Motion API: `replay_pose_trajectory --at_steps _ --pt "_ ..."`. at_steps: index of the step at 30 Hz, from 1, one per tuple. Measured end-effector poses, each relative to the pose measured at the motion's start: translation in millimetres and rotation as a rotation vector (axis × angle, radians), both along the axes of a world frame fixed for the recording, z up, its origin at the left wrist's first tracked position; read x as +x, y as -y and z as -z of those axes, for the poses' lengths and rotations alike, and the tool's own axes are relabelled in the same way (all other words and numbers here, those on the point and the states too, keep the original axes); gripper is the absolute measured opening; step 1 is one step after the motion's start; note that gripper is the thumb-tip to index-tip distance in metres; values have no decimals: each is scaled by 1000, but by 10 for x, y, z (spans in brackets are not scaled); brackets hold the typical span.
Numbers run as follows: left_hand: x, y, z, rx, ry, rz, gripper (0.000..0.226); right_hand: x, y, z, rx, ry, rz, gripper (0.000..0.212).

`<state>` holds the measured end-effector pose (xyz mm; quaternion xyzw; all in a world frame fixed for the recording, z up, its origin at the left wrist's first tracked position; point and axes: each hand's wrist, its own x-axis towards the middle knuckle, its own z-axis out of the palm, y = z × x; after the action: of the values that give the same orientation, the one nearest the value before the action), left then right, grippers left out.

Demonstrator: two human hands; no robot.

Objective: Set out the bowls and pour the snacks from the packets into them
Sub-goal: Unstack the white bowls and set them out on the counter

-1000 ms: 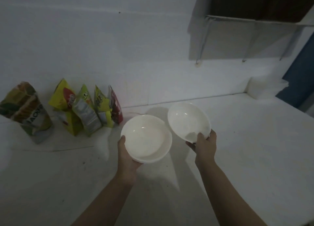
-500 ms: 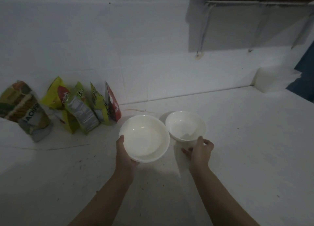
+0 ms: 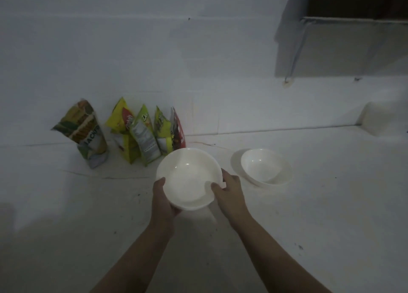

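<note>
I hold a white bowl (image 3: 187,175) above the white counter (image 3: 320,204) with both hands. My left hand (image 3: 162,202) grips its left rim and underside; my right hand (image 3: 227,191) grips its right rim, thumb inside. It may be a stack of bowls; I cannot tell. A second white bowl (image 3: 266,168) sits empty on the counter to the right, apart from my hands. Several snack packets (image 3: 143,136) lean against the wall at the back left, with a larger packet (image 3: 85,134) standing at their left.
A white tiled wall (image 3: 176,61) runs behind the counter. A white container (image 3: 384,118) stands at the far right by the wall. A dark shelf or cabinet (image 3: 353,10) hangs at the upper right.
My right hand set its bowl down on the counter, let it go, and moved left onto the rim of the bowl held in my left hand.
</note>
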<state>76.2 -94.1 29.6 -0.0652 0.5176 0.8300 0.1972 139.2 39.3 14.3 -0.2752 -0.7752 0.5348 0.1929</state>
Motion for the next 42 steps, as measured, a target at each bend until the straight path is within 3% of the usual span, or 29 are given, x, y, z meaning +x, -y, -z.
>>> replay_pose_trajectory --at_steps 8,12,18,26,30,33,35,39,42 --pt "-115 397 -3 -16 1 -61 40 -157 314 -284 -8 -160 41 48" --pt "-201 616 11 -9 71 -138 38 -170 324 -363 -243 -257 94 36" --pt "-262 869 45 18 94 -229 47 -265 307 -247 -545 -216 272 47" --pt "-237 1105 76 63 122 -254 38 -290 406 -4 -647 -126 290 51" --pt "-205 1168 100 54 101 -239 32 -215 514 1 -592 -89 351 42" --pt "-167 1206 133 21 80 -226 37 -76 705 24 -414 -133 393 21" --pt "-144 1223 136 3 81 -227 38 -9 873 33 -300 -131 280 17" --pt "-153 1283 79 -3 59 -231 37 -53 1134 -75 -227 -40 -72 28" --pt "-169 1375 12 -14 3 -234 41 -157 1233 -212 -91 -56 -220 36"
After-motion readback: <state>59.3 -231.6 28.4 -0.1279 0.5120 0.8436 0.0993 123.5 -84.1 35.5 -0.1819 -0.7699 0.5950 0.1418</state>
